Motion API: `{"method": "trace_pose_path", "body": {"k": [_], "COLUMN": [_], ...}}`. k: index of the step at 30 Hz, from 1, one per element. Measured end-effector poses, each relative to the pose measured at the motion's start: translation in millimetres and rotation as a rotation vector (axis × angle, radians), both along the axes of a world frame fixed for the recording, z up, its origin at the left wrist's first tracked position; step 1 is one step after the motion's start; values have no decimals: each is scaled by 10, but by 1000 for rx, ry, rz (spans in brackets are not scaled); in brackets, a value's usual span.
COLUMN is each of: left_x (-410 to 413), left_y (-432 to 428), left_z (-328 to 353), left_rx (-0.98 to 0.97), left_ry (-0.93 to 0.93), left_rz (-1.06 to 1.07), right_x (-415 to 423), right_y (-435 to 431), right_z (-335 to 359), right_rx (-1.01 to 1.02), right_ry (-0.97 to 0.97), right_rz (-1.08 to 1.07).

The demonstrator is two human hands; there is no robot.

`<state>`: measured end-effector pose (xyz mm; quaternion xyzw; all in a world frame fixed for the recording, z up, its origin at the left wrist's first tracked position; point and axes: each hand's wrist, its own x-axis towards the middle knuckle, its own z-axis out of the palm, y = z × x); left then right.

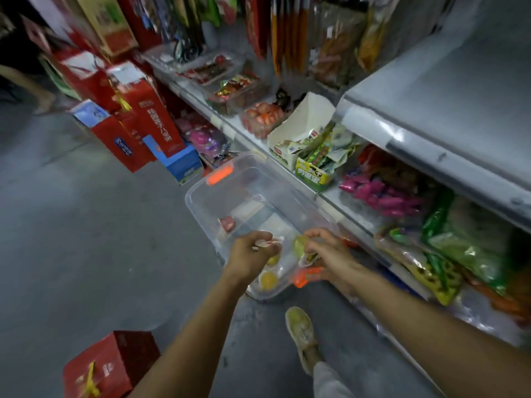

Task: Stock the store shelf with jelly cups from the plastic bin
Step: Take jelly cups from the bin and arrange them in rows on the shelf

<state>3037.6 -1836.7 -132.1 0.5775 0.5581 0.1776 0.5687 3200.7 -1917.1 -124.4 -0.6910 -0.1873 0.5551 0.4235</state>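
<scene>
The picking step is in hand: jelly cups are being gathered from the clear plastic bin at lower centre. Pale cups are pinched in the curled fingers of the left hand, and a green jelly cup is pinched by the right hand. A yellow cup and a red cup lie in the bin. Next, the held cups would have to be carried to the shelf at right. Chinese characters are printed on the red carton at centre left, too blurred to be read surely

Left grip pinches a pale item, too blurred to name. Right grip half hides the green cup it holds. Hanging packs up top smeared; red box cut by bottom edge
</scene>
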Motion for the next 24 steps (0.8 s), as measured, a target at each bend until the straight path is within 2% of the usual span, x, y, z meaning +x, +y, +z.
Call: {"method": "trace_pose_path", "body": {"k": [6, 12, 19, 24], "left_x": [-13, 242, 784, 1315], "left_y": [-713, -1293, -2001, -2849], "left_z": [722, 1344, 1897, 2233], "left_rx": [60, 128, 316, 495], "left_ry": [-44, -49, -9, 6], "left_rz": [-90, -268, -511, -642], "right_x": [21, 283, 691, 1043], "right_y": [-977, -1681, -2631, -3744], "right_z": [698, 1251, 1771, 2190], "right_rx": [48, 98, 221, 231], "right_ry": [-166, -401, -597, -780], "right_rz": [-70, -33, -73, -100]}}
